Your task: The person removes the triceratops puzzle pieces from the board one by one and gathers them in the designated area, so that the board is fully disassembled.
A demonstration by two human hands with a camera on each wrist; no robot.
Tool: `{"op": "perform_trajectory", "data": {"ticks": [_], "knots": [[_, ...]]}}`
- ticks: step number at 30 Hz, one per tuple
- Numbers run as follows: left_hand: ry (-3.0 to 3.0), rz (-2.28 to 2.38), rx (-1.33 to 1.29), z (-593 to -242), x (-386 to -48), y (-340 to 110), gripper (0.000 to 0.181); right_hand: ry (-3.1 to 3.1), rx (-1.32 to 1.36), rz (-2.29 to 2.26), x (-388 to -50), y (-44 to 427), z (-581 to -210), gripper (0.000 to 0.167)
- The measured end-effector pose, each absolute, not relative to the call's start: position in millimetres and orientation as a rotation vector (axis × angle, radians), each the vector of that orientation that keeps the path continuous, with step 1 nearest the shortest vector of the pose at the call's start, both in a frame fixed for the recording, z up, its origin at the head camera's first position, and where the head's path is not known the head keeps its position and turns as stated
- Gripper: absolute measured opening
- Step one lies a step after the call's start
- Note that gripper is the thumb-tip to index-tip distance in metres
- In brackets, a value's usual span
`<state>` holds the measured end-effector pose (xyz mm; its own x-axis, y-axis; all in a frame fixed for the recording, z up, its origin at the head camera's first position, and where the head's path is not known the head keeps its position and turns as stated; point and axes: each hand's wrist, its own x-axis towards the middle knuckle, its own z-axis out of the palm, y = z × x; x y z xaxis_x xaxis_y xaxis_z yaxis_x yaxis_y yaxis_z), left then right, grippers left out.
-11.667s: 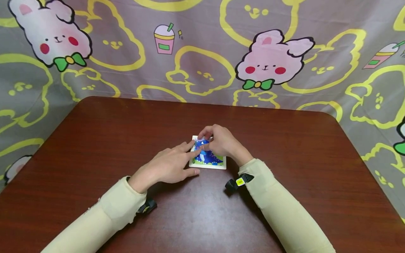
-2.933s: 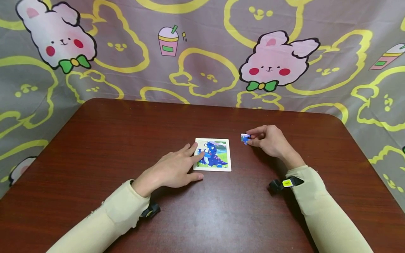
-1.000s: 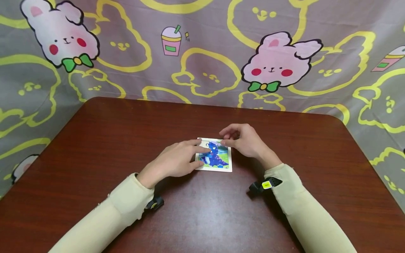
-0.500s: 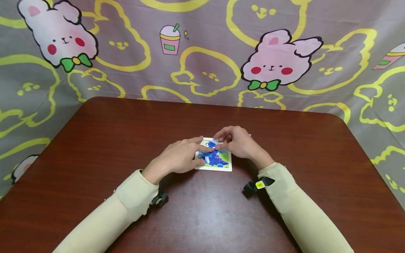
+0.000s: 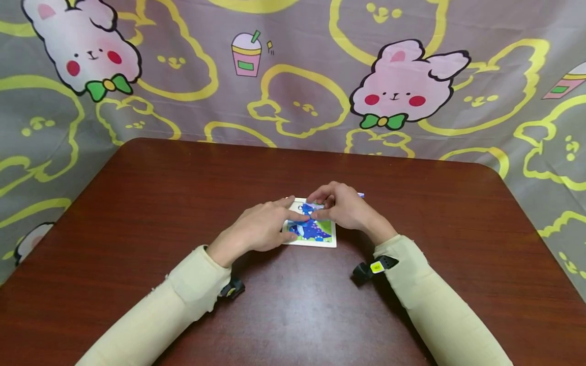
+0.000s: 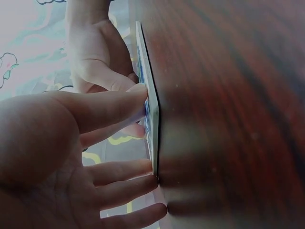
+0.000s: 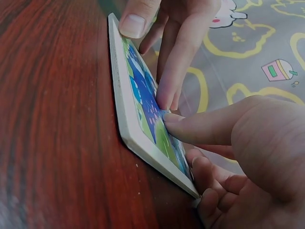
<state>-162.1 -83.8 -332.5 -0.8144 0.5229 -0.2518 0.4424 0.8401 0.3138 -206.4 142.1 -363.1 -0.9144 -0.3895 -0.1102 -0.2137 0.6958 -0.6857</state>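
Observation:
A small jigsaw puzzle (image 5: pixel 313 245) with a blue dinosaur picture lies flat in its white frame on the table. Its upper left corner shows a pale bare patch. My left hand (image 5: pixel 258 226) lies over the left side, its fairly straight fingers and thumb touching frame and picture. From the upper right, my right hand (image 5: pixel 345 206) presses its thumb on the picture, beside a left fingertip. In the right wrist view, its other fingers (image 7: pixel 217 183) curl at the frame's edge. Behind the right hand a loose puzzle piece (image 5: pixel 361 195) shows only in part.
The dark reddish-brown table (image 5: pixel 293 315) spreads around the puzzle on all sides. A curtain (image 5: pixel 302 81) printed with rabbits and yellow outlines hangs beyond its far edge. Each wrist wears a black strap.
My right hand carried a puzzle piece to the table right of the frame, left it there, and came back onto the puzzle. The upper left corner became bare. My left hand shifted slightly right.

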Motion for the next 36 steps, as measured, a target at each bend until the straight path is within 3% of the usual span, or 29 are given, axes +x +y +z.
{"op": "perform_trajectory", "data": {"ticks": [36], "knots": [[2.709, 0.335, 0.709, -334.1, -159.9, -79.8, 0.053, 2.681, -0.464, -1.019, -205.1, 137.7, -362.5, 0.027]]}}
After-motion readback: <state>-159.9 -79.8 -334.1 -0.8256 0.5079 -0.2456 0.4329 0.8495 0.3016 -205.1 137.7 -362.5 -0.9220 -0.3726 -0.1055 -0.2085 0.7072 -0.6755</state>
